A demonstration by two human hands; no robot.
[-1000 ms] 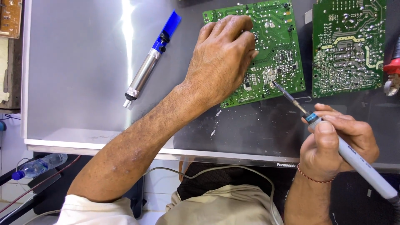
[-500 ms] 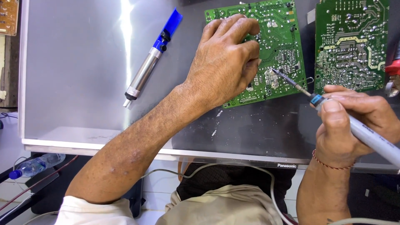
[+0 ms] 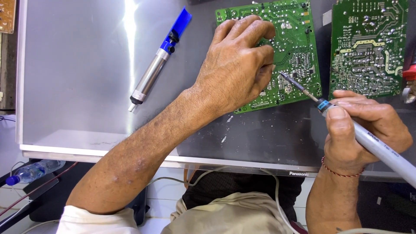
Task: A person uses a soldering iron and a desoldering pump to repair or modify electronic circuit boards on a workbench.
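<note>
My left hand (image 3: pixel 236 65) presses flat on a green circuit board (image 3: pixel 290 52) lying on a grey panel (image 3: pixel 78 78). My right hand (image 3: pixel 362 128) grips a soldering iron (image 3: pixel 346 123), tip touching the board. A blue desoldering pump (image 3: pixel 158 60) lies well left.

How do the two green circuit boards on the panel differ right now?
The left board lies tilted, while the right board sits nearly square to the frame and is cut off by its top edge. The left hand rests on the left board, and the soldering iron in the right hand points at it; the right board is untouched. Both are green, solder side up.
</note>
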